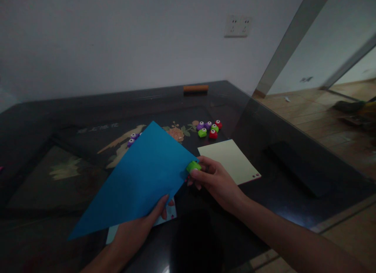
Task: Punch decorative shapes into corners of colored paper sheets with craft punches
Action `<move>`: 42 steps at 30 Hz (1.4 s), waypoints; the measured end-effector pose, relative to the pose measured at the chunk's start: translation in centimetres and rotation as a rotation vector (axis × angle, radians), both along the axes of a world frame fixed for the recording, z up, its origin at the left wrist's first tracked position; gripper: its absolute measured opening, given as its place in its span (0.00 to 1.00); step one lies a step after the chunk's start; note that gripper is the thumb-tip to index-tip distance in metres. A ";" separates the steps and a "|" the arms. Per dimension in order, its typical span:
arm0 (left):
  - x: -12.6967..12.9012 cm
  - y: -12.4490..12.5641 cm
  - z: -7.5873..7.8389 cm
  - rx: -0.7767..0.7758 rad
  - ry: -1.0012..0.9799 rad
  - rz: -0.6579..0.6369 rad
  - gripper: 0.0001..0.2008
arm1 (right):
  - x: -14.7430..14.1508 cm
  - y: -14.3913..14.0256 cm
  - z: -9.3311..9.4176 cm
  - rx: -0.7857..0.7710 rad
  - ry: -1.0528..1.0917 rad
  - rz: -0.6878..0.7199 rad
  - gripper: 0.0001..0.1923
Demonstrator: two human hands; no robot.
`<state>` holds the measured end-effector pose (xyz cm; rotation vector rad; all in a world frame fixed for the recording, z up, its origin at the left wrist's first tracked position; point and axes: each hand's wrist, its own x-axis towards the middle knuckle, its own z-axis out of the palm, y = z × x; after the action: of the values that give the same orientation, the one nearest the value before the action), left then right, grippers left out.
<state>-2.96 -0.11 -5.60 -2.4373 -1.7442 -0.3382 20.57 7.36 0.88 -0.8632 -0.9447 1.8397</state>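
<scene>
My left hand (138, 230) holds a large blue sheet of paper (141, 179) by its lower edge, tilted above the dark table (279, 147). My right hand (216, 179) grips a small green paper punch (194, 166) pressed onto the sheet's right corner. Under the blue sheet, a light blue sheet (170, 214) peeks out on the table. A pale yellow sheet (230, 160) lies flat just right of my right hand.
Several small paper punches, purple, green and red (209, 129), sit in a cluster behind the yellow sheet. Two purple punches (132, 138) show past the blue sheet's top edge. An orange bar (195, 88) lies at the table's far edge. Tiled floor lies to the right.
</scene>
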 end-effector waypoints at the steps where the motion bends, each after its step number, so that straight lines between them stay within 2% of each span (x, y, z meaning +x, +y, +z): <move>1: -0.1 0.0 -0.1 -0.001 -0.008 -0.014 0.22 | 0.0 0.0 0.0 0.002 0.003 0.000 0.14; 4: -0.4 0.0 -0.3 -0.016 -0.004 -0.053 0.21 | 0.0 0.0 -0.2 0.013 0.004 0.001 0.13; 15: -0.1 0.0 0.1 -0.013 -0.103 0.054 0.19 | -0.1 0.0 -0.1 0.026 -0.011 -0.014 0.13; 22: -1.1 0.7 0.4 -0.110 -0.174 -0.010 0.17 | -0.1 0.0 -0.3 0.071 -0.035 -0.025 0.12; 24: -0.8 0.8 0.8 -0.122 -0.198 -0.036 0.17 | -0.1 0.1 -0.3 0.084 -0.050 -0.023 0.11; 29: 0.3 1.2 2.3 -0.142 -0.253 -0.197 0.22 | 0.0 0.3 -0.2 0.119 -0.087 0.001 0.11; 32: 0.9 1.3 3.0 -0.212 -0.296 -0.223 0.20 | 0.2 0.4 -0.2 0.125 -0.103 0.004 0.13; 34: 1.4 1.4 3.2 -0.241 -0.333 -0.160 0.18 | 0.4 0.5 -0.3 0.134 -0.114 0.005 0.14; 38: 2.2 1.3 3.3 -0.247 -0.456 0.079 0.21 | 0.8 0.6 -0.3 0.160 -0.154 0.015 0.13; 42: 2.5 1.0 3.4 -0.238 -0.619 0.169 0.26 | 1.0 0.8 -0.1 0.162 -0.180 0.008 0.13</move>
<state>-0.50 0.85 -2.21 -2.4801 -2.3262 -1.0061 21.58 8.15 0.74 -0.9354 -1.1941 1.6862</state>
